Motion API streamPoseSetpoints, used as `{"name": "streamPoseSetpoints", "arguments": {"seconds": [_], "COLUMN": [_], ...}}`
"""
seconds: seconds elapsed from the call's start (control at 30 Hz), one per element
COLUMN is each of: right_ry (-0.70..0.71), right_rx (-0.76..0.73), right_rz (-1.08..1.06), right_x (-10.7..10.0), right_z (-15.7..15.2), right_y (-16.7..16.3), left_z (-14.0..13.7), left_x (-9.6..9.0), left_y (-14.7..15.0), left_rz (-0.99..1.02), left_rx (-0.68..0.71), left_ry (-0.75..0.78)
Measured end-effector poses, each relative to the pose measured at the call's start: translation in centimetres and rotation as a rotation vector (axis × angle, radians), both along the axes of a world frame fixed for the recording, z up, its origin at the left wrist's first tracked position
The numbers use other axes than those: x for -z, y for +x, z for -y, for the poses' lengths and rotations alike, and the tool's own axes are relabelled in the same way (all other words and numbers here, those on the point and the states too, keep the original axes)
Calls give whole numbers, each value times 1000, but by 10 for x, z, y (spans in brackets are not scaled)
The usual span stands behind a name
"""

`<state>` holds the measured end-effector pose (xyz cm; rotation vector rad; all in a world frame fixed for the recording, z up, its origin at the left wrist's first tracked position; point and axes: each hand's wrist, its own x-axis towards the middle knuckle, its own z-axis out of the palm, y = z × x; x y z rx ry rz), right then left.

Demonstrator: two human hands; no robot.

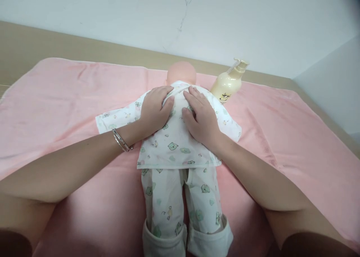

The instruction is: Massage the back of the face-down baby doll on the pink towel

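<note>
A baby doll (pixel 181 72) lies face down, its bald head at the far end and its legs toward me. It wears a white long-sleeved top (pixel 168 152) printed with small green animals, and matching trousers (pixel 199 197) with turned-up cuffs. My left hand (pixel 157 109) rests flat on the left side of the doll's upper back, fingers stretched out. On the right side of the back lies my right hand (pixel 202 116), also flat with its fingers apart. A gap of white cloth shows between the two hands. The doll's face is hidden.
Beneath the doll spreads a pink blanket (pixel 70 88) on a wooden surface (pixel 22 43). A cream pump bottle (pixel 227 82) with a cow picture leans at the right of the doll's head. Behind stands a white wall (pixel 112 17) with a crack.
</note>
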<state>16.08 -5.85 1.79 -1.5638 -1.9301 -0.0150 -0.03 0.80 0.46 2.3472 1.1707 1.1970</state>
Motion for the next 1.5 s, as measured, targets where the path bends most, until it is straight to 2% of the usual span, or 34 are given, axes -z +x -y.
{"name": "streamPoseSetpoints", "arguments": {"seconds": [0.83,1.5], "right_ry": [40,16], "right_rx": [-31,-12], "right_rz": [2,21], "right_x": [4,-1], "right_z": [-2,-1], "right_y": [5,3], "left_z": [2,2], "left_x": [-2,-1], "left_y": [1,1], "left_rz": [-12,-4], "left_rx": [-16,-17], "left_ry": [-5,4]}}
